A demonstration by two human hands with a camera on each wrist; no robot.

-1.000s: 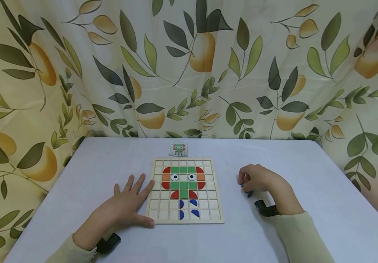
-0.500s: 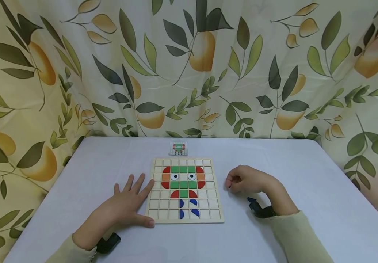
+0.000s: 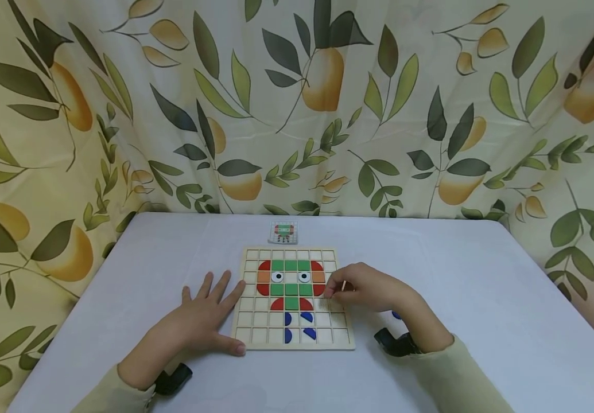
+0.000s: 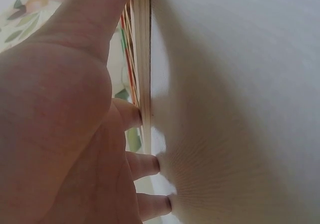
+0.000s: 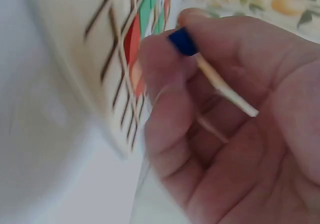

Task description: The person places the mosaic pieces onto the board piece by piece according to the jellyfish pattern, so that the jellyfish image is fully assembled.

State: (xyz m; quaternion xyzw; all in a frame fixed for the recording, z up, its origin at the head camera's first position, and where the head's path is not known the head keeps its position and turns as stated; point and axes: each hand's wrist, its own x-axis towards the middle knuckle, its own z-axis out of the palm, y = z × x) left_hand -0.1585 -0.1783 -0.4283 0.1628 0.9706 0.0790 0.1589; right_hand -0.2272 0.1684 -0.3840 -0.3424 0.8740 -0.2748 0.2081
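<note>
A wooden grid board [image 3: 297,346] lies on the table, bearing a figure of red, green and orange pieces with two eye pieces. Below the figure sit blue half-round pieces [image 3: 288,335], some of them tilted in their squares. My left hand [image 3: 197,324] is spread flat at the board's left side, its thumb and a finger touching the edge; the left wrist view shows its fingertips [image 4: 150,164] on the cloth. Over the board's right side, my right hand [image 3: 371,289] pinches a small blue piece [image 5: 183,42] between thumb and fingers. Its full shape is hidden.
Just behind the board lies a small picture card [image 3: 283,232] with a similar figure. Another blue piece [image 3: 396,315] shows on the white tablecloth [image 3: 462,264], partly hidden by my right wrist. A leaf-patterned curtain [image 3: 297,143] hangs along the table's back edge.
My right hand has moved left from the table to above the board, carrying the small blue piece. The left hand stays in place beside the board. The head view has shifted slightly.
</note>
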